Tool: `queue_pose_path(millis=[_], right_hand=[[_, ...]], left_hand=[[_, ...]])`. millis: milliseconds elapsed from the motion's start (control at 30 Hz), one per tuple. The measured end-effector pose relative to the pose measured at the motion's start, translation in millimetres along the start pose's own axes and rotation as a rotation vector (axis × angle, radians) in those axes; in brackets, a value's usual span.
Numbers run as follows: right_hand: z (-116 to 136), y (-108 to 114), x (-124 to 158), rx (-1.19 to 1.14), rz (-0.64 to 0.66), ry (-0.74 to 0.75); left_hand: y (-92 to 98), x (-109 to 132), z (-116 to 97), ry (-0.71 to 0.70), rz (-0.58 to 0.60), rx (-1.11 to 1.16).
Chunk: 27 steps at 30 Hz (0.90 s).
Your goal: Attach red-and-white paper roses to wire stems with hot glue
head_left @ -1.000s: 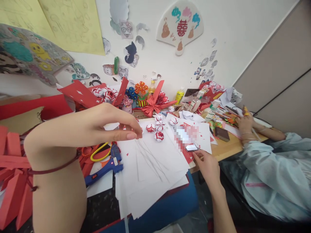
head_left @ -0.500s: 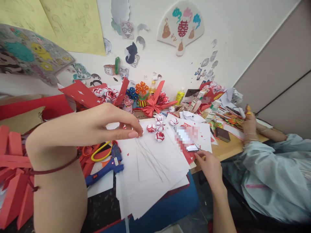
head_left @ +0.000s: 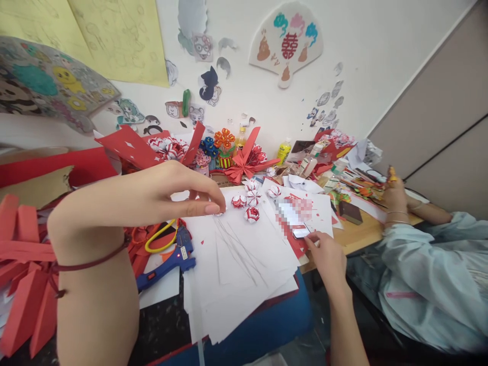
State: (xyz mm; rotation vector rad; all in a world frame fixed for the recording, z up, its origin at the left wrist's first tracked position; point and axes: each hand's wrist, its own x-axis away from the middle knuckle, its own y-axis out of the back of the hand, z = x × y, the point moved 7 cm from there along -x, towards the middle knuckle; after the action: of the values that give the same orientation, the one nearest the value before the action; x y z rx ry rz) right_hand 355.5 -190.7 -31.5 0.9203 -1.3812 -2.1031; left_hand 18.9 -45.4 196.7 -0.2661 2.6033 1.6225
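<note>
My left hand (head_left: 190,195) hovers over the stack of white paper (head_left: 236,284), palm down, fingers curled and thumb tip close to the index fingertip. Whatever sits in that pinch is hidden. Thin grey wires (head_left: 240,249) lie on the paper just below it. Several red-and-white folded paper balls (head_left: 252,214) are grouped to its right, and another is partly hidden behind the fingers. At the right edge of the papers, my right hand (head_left: 328,254) pinches the lower corner of a phone (head_left: 301,231), which lies on red paper with its screen partly blurred out.
A blue glue gun (head_left: 168,264) and yellow-handled scissors (head_left: 162,239) lie left of the papers. Folded red strips (head_left: 28,284) pile at far left. Paper bouquets (head_left: 244,160) and bottles (head_left: 283,151) line the wall. Another person's hand (head_left: 394,195) is at the right.
My right hand's fingertips have shifted slightly upward along the phone's edge. My left hand keeps nearly the same pose; the whole view has drifted a little.
</note>
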Motion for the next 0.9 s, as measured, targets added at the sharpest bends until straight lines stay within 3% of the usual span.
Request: queue_pose_path(millis=[367, 567, 700, 900], right_hand=[[-4, -3, -1, -0.010, 0.070, -0.076], [-7, -2, 0, -0.031, 0.099, -0.104], [-8, -1, -3, -0.216, 0.072, -0.061], [-9, -5, 1, -0.699, 0.008, -0.169]], left_hand=[[0.8, 0, 5, 0.028, -0.054, -0.003], [-1.4, -3, 5, 0.070, -0.026, 0.025], [-0.8, -3, 9, 0.095, -0.021, 0.009], [-2.0, -3, 15, 0.115, -0.008, -0.019]])
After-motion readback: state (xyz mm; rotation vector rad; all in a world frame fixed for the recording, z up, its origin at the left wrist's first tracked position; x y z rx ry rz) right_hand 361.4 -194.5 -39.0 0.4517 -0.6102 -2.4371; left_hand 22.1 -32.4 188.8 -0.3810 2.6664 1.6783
